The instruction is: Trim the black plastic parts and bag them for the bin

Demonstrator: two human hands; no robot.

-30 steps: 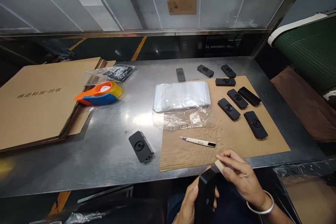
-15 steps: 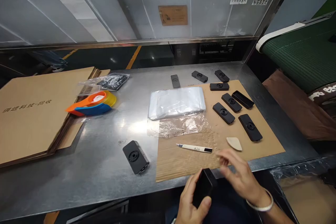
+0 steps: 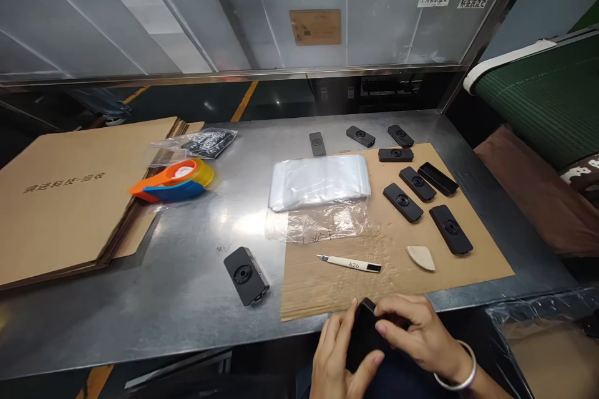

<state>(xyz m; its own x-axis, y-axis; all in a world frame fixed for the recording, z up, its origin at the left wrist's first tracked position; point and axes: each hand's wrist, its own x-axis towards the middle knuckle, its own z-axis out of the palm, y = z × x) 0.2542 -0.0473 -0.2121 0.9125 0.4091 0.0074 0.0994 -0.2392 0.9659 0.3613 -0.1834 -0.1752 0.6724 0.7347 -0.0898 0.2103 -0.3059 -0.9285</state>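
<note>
Both hands are wrapped around a black device [image 3: 369,336] right at the near edge of the table [image 3: 196,287], left hand [image 3: 334,358] gripping from below, right hand [image 3: 416,336] clamped over the top. Just past them on the cardboard sheet [image 3: 327,287] sit a white pen knife [image 3: 349,263] and a cream scraper [image 3: 421,257].

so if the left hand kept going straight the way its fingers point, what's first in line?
Probably the white pen knife. The left hand holds a black device at the table edge, fingers pointing up and away over the cardboard sheet. Depth is unclear; it might pass above it.
</note>
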